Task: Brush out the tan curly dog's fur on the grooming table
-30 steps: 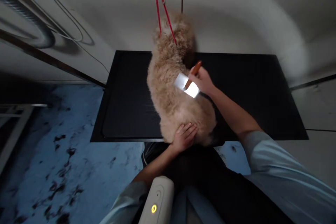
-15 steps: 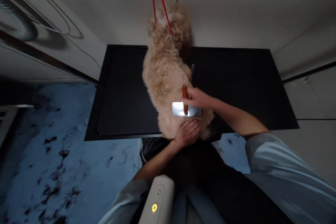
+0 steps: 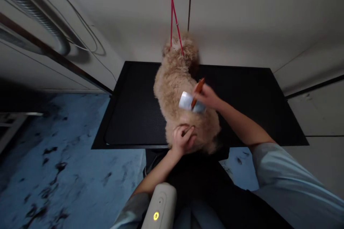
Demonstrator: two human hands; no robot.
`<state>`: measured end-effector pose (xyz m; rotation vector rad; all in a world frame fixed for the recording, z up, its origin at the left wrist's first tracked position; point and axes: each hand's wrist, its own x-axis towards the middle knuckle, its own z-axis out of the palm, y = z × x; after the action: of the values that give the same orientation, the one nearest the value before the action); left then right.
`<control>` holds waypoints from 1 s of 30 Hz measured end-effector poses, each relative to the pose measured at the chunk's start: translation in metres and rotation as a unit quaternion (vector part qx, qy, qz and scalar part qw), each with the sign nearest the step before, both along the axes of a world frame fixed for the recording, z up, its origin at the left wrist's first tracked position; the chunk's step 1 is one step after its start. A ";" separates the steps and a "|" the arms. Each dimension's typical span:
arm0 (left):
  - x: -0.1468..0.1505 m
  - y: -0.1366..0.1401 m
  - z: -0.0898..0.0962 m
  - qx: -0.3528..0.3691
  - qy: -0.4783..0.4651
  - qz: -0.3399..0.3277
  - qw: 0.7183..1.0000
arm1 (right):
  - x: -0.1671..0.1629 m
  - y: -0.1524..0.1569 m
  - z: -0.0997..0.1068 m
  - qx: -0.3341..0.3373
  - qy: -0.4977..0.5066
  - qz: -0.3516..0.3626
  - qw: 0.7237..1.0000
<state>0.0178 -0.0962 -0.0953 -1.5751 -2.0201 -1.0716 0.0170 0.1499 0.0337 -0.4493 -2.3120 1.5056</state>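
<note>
A curly, tan-coated dog (image 3: 172,89) stands facing away from me, two red straps (image 3: 174,18) running up from its neck. My right hand (image 3: 207,96) is closed round the wooden handle of a slicker brush (image 3: 185,101). The brush's shiny metal back is tilted over the dog's lower back on the right and slightly blurred; whether its pins touch the coat I cannot tell. On the dog's rump lies my left hand (image 3: 183,139), its fingers curled and the thumb near them, apparently gripping a tuft of fur.
The dog is on a black grooming table (image 3: 129,114) against a pale wall (image 3: 236,18). A ribbed hose (image 3: 40,18) and cables hang at upper left. Dark clumps of hair (image 3: 60,166) litter the blue floor (image 3: 88,186). A pale device with a yellow light (image 3: 161,204) is close below me.
My right hand has lifted the brush slightly up the dog's back and tilted it. My left hand has gone from lying flat on the rump to curled fingers. The view has shifted.
</note>
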 end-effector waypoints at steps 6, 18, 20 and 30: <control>0.003 0.015 0.002 -0.047 0.004 -0.087 0.995 | -0.008 -0.004 -0.004 0.009 -0.001 -0.097 0.995; -0.011 -0.002 -0.012 -0.010 -0.049 -0.081 0.995 | 0.044 -0.009 -0.014 -0.017 -0.005 -0.052 0.999; -0.024 -0.003 -0.017 0.001 -0.064 -0.032 0.997 | 0.065 -0.015 -0.024 -0.040 -0.028 -0.032 0.998; -0.050 0.005 -0.034 -0.039 -0.256 0.065 0.964 | 0.132 -0.042 -0.072 -0.096 0.040 -0.199 0.975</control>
<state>-0.0318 -0.0916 -0.1297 -1.2644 -2.4813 -1.4783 0.1489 0.1078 -0.0381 -0.8316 -1.8797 1.5136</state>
